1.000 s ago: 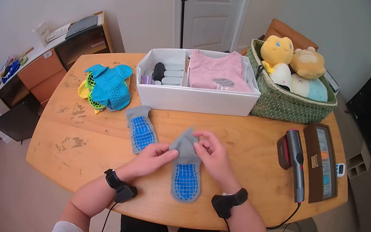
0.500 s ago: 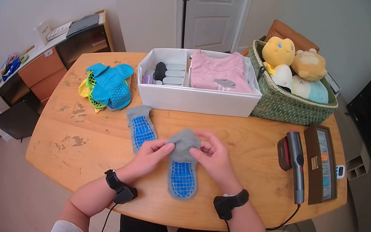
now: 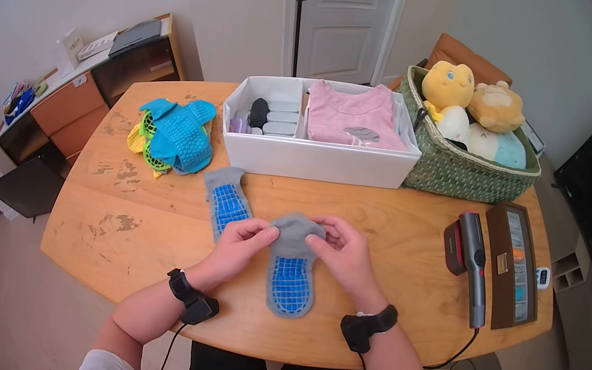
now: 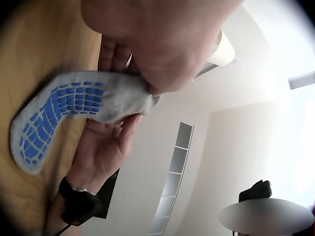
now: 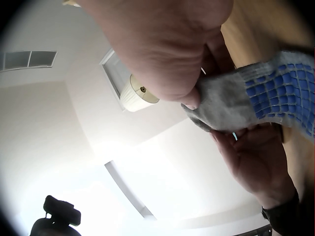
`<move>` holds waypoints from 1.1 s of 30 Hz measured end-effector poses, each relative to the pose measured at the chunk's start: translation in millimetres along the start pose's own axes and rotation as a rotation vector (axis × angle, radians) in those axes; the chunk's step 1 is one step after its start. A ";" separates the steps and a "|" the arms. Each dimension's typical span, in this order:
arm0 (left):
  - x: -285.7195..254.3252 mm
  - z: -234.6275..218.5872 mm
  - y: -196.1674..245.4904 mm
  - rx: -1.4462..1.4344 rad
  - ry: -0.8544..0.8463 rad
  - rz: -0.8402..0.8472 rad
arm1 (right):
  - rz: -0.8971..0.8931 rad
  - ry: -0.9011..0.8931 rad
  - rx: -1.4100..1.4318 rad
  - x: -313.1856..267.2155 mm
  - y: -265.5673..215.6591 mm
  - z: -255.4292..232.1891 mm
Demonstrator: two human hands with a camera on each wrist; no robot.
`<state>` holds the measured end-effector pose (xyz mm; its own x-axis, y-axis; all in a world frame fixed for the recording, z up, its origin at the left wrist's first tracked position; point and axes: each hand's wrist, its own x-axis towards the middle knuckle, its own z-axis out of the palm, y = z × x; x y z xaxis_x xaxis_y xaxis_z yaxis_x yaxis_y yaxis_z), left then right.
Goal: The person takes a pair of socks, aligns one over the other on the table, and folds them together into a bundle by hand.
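In the head view a grey sock [image 3: 289,287] with a blue gridded grip sole is held at its cuff, sole side up, the toe end pointing toward the person. My left hand [image 3: 240,248] pinches the left side of the cuff between thumb and fingers. On the opposite side, my right hand [image 3: 346,259] pinches the cuff, thumb in front. Both wrist views show the sock's cuff [image 4: 125,98] raised off the table while the toe end hangs down near the wood. A matching sock [image 3: 228,201] lies flat just beyond the left hand, partly covered by it.
Behind stands a white divided box [image 3: 316,161] with rolled items and a pink shirt [image 3: 352,116]. A green woven basket [image 3: 471,178] holds plush toys. Blue and green mesh items [image 3: 176,136] lie left. At right are a corded grey appliance [image 3: 474,264] and a brown case [image 3: 508,262].
The sock's cuff has been straightened and spread between both hands, and its upper edge has come down slightly toward the person. The sock has shifted a little left. The other sock stays put.
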<state>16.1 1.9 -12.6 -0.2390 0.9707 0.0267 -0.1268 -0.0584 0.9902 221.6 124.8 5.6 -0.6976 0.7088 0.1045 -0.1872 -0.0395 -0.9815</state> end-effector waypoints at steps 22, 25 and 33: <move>3.4 2.1 4.1 0.064 0.013 0.079 | 0.022 -0.033 0.067 0.6 11.2 3.4; 7.4 -0.7 7.6 0.159 0.170 0.038 | -0.007 0.100 -0.006 6.2 13.8 -5.9; 6.2 -17.0 13.8 1.234 0.236 0.301 | -0.101 0.431 0.037 26.4 29.5 -38.1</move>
<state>-3.5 3.2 -1.1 -0.2816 0.8853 0.3701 0.8993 0.1089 0.4236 224.1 169.1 -26.7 -0.3241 0.9390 0.1153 -0.2694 0.0252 -0.9627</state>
